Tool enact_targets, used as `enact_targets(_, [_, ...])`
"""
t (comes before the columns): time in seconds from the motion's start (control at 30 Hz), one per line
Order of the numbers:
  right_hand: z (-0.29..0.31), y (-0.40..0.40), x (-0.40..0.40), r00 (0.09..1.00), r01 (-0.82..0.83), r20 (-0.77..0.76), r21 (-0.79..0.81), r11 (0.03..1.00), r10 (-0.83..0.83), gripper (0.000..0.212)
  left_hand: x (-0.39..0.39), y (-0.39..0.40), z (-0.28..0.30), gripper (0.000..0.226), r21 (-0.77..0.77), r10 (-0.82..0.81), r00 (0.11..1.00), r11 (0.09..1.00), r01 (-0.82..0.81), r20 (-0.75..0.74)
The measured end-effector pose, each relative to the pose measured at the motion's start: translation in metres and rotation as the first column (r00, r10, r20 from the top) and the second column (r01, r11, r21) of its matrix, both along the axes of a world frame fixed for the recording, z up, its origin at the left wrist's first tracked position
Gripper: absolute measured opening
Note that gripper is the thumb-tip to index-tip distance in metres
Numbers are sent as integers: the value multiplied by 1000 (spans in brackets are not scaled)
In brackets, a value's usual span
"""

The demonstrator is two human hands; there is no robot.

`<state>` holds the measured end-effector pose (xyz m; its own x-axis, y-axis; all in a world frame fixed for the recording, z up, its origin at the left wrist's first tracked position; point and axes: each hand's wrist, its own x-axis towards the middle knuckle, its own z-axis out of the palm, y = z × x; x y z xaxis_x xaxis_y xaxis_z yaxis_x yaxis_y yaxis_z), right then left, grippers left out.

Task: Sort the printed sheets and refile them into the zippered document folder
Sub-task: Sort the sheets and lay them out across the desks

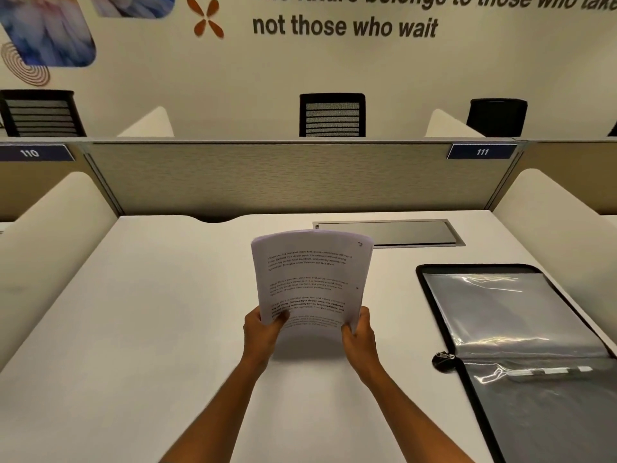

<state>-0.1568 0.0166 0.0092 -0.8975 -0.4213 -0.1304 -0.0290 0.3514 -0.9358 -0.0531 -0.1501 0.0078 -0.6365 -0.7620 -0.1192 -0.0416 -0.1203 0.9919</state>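
Both hands hold the stack of printed sheets (310, 279) upright above the middle of the white desk (150, 312). The left hand (262, 332) grips its lower left corner, the right hand (359, 332) its lower right corner. The zippered document folder (521, 345) lies open on the desk at 3 o'clock from the sheets, well apart.

White desk (150, 329) with a grey cable hatch (389, 232) set in its far edge; fabric partition (283, 175) behind bore number plates 110 (33, 152) and 111 (481, 151); three black chairs (332, 115) stood beyond, under wall lettering (344, 26).
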Motion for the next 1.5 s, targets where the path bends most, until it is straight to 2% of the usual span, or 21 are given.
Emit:
enact_targets(0.17, [-7,0,2,1000,2,8,-8,1000,-2,24,-1,0,-4,31,-52,-11,1000,999,12,25])
enact_targets(0.27, [-5,-3,-4,999,23,-37,-18,1000,-23,17,-1,-3,-1,25,-117,-38,997,992,46,70])
enact_targets(0.4, [8,-7,-12,997,55,-48,-97,994,-60,20,6,-15,8,21,-143,-72,991,986,88,113])
enact_targets(0.6, [16,-2,-15,994,106,-20,-93,990,-108,24,23,-20,12,21,-50,-89,995,995,92,46])
enact_targets(0.87, [5,-5,-5,991,134,14,-58,989,-133,20,45,-5,10,27,-1,-5,1000,1000,5,-1])
enact_targets(1.07, [-11,-7,4,996,76,45,-58,995,-74,14,65,0,3,29,25,39,999,999,-40,6])
enact_targets(1.5, [-21,-14,10,998,-12,62,-37,999,14,19,92,-2,-5,36,75,36,999,997,-37,23])
